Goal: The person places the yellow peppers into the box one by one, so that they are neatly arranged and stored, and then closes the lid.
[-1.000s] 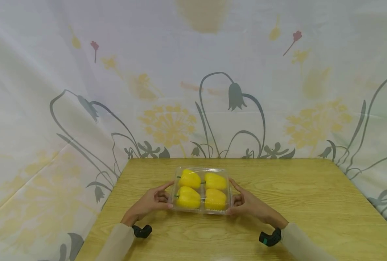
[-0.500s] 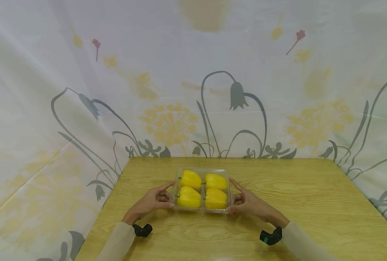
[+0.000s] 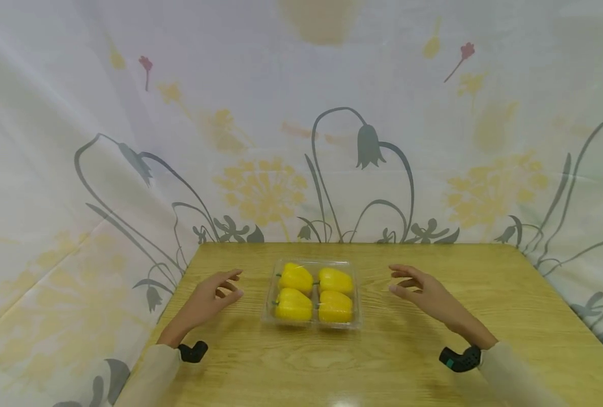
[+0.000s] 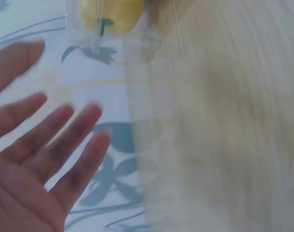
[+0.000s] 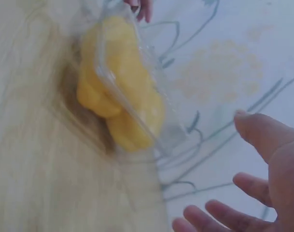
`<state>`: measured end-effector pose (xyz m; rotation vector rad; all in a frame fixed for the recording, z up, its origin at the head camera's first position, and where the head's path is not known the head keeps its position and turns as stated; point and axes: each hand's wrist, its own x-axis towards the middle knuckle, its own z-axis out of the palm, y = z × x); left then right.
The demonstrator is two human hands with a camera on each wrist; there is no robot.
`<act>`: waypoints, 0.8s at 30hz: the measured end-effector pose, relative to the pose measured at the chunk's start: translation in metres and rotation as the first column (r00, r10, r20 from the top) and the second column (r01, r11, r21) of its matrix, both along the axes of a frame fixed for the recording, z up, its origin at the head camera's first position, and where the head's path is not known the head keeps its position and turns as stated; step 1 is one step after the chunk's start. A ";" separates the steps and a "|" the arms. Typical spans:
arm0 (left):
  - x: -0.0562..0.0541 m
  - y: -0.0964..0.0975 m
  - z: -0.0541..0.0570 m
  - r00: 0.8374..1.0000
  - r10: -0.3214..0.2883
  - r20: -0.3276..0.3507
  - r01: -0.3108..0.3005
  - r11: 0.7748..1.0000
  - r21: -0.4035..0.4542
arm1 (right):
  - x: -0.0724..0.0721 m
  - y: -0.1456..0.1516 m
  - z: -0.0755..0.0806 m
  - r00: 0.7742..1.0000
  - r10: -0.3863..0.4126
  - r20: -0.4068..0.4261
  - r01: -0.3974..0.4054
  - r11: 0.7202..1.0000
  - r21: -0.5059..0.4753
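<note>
A clear plastic box (image 3: 354,323) stands on the wooden table, its lid down. Inside are several yellow bell peppers (image 3: 293,305) with green stems, in two rows. To the left of the box my left hand (image 3: 204,302) hovers apart from it, fingers loosely spread. My right hand (image 3: 430,295) is off to the right side, also free of the box, fingers relaxed. In the left wrist view one pepper (image 4: 120,17) shows at the top, beyond the spread fingers. In the right wrist view the peppers (image 5: 122,72) appear blurred through the plastic.
The light wooden table (image 3: 311,367) runs back to a pale cloth backdrop (image 3: 260,85) printed with flowers. This cloth also hangs along the left and right sides. A dark wrist device (image 3: 193,351) sits on each forearm.
Both hands have let go of the box and drawn apart, the left hand leftward and the right hand rightward. The box stays in about the same place.
</note>
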<state>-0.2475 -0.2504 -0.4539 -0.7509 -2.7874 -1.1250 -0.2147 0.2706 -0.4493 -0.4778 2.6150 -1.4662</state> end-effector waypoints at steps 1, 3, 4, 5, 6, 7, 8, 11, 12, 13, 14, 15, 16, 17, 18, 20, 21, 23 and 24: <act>0.001 -0.002 0.004 0.997 0.022 -0.068 -0.025 0.999 -0.043 | 0.002 0.004 0.005 0.999 -0.037 -0.039 0.038 0.999 0.030; 0.003 -0.004 0.012 0.982 0.047 -0.181 -0.067 0.992 -0.109 | 0.005 0.012 0.015 0.989 -0.089 -0.122 0.100 0.991 0.091; 0.004 -0.006 0.015 0.972 0.055 -0.227 -0.088 0.987 -0.135 | 0.007 0.015 0.020 0.981 -0.107 -0.160 0.126 0.985 0.119; 0.005 -0.006 0.018 0.963 0.064 -0.263 -0.107 0.982 -0.155 | 0.009 0.018 0.024 0.974 -0.121 -0.193 0.150 0.978 0.142; 0.006 -0.007 0.020 0.952 0.073 -0.297 -0.131 0.975 -0.180 | 0.010 0.020 0.028 0.965 -0.129 -0.228 0.170 0.971 0.168; 0.007 -0.008 0.021 0.940 0.080 -0.331 -0.155 0.966 -0.207 | 0.012 0.022 0.031 0.956 -0.135 -0.259 0.188 0.963 0.191; 0.008 -0.009 0.022 0.928 0.082 -0.363 -0.173 0.958 -0.228 | 0.013 0.024 0.034 0.948 -0.135 -0.289 0.201 0.956 0.213; 0.009 -0.010 0.022 0.894 0.074 -0.441 -0.221 0.931 -0.292 | 0.016 0.027 0.039 0.931 -0.129 -0.342 0.228 0.936 0.269; 0.009 -0.010 0.021 0.884 0.068 -0.462 -0.235 0.920 -0.314 | 0.017 0.027 0.040 0.927 -0.124 -0.353 0.235 0.928 0.289; 0.010 -0.010 0.021 0.877 0.063 -0.476 -0.245 0.912 -0.330 | 0.018 0.028 0.041 0.925 -0.121 -0.362 0.241 0.920 0.309; 0.010 -0.010 0.020 0.872 0.059 -0.485 -0.254 0.903 -0.347 | 0.019 0.029 0.042 0.922 -0.119 -0.368 0.248 0.912 0.327; 0.010 -0.010 0.020 0.870 0.058 -0.490 -0.263 0.894 -0.363 | 0.019 0.029 0.042 0.920 -0.117 -0.375 0.255 0.904 0.343; 0.011 -0.010 0.020 0.869 0.060 -0.491 -0.275 0.884 -0.379 | 0.020 0.030 0.043 0.916 -0.117 -0.384 0.264 0.896 0.357; 0.011 -0.009 0.019 0.868 0.063 -0.493 -0.286 0.874 -0.392 | 0.021 0.031 0.044 0.911 -0.119 -0.395 0.277 0.887 0.371; 0.012 -0.009 0.018 0.869 0.069 -0.489 -0.297 0.865 -0.405 | 0.022 0.032 0.044 0.908 -0.119 -0.402 0.285 0.878 0.384; 0.014 -0.009 0.018 0.874 0.084 -0.479 -0.314 0.850 -0.423 | 0.025 0.033 0.045 0.899 -0.118 -0.422 0.304 0.861 0.408; 0.014 -0.010 0.017 0.874 0.092 -0.477 -0.322 0.845 -0.428 | 0.026 0.034 0.045 0.893 -0.114 -0.436 0.314 0.850 0.422; 0.015 -0.010 0.016 0.874 0.106 -0.474 -0.336 0.837 -0.432 | 0.029 0.035 0.044 0.882 -0.108 -0.459 0.334 0.829 0.447; 0.015 -0.010 0.016 0.874 0.110 -0.473 -0.339 0.835 -0.433 | 0.030 0.036 0.043 0.877 -0.102 -0.470 0.342 0.820 0.459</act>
